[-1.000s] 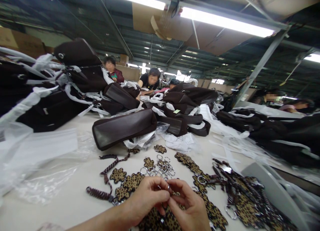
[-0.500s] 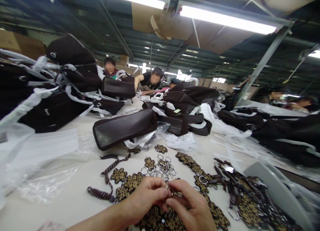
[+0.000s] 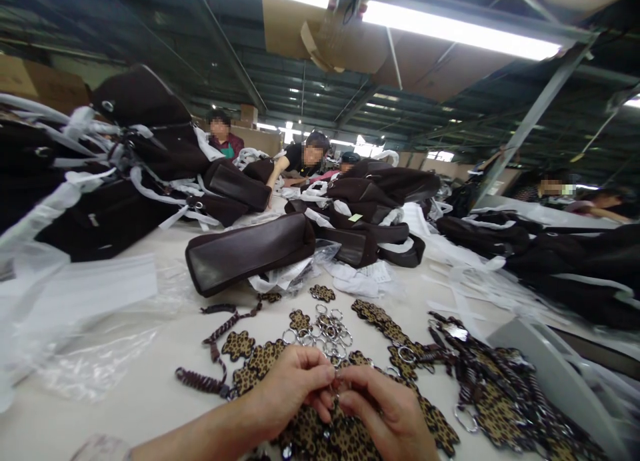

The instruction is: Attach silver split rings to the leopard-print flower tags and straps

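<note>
Fingertips of my left hand (image 3: 296,384) and my right hand (image 3: 384,404) meet above the table, both closed in a pinch. Between them is a small shiny metal ring (image 3: 336,376), mostly covered by the fingers. Just beyond lies a heap of loose metal rings (image 3: 327,333). Under and around my hands are flower-shaped leopard-print tags (image 3: 320,441), with more tags (image 3: 260,364) to the left. A braided dark brown cord (image 3: 203,381) lies beside them. To the right is a pile of braided cords with leopard-print tags and rings (image 3: 500,401).
Dark brown bags (image 3: 250,251) with white-wrapped handles stand across the back, and others (image 3: 145,148) are heaped at left. A grey plastic bin (image 3: 555,374) borders the cord pile. Clear plastic bags (image 3: 95,368) lie at left. A co-worker (image 3: 307,153) leans over the far table.
My hands stay together with slightly shifted fingers. At the far side, the co-worker's arm has reached down toward the bags, and a dark bag there has tilted.
</note>
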Motion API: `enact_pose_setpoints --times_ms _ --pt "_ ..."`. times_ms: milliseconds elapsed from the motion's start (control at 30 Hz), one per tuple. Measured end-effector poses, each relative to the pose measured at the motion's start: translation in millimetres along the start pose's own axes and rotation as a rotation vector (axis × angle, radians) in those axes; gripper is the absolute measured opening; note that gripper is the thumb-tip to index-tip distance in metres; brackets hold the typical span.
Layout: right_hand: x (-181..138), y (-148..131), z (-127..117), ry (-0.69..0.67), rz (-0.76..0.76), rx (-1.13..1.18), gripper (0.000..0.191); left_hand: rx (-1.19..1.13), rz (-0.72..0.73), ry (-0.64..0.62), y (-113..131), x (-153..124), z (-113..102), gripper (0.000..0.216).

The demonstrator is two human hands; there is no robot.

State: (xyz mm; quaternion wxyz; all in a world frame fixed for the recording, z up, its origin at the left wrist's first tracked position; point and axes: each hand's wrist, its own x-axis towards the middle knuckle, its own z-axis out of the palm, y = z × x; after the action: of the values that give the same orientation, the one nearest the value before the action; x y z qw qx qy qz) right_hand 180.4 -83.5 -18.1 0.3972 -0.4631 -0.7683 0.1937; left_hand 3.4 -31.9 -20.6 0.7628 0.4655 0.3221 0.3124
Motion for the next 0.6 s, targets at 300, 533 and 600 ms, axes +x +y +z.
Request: enact_pose_setpoints --times_ms 300,533,600 --pt "-3.5 8.0 9.1 -0.001 -0.007 0.042 0.02 0.003 -0.027 0.026 -5.7 5.0 -4.8 0.036" --pt "-0.2 4.9 7.7 -0.071 0.105 0.035 0.017 -0.105 -0.091 0.021 -9.7 3.9 -1.8 0.045" --pt "1.4 6.7 6.5 -0.136 0.099 0.012 0.017 -0.094 -0.101 0.022 -13.6 4.3 -2.1 0.043"
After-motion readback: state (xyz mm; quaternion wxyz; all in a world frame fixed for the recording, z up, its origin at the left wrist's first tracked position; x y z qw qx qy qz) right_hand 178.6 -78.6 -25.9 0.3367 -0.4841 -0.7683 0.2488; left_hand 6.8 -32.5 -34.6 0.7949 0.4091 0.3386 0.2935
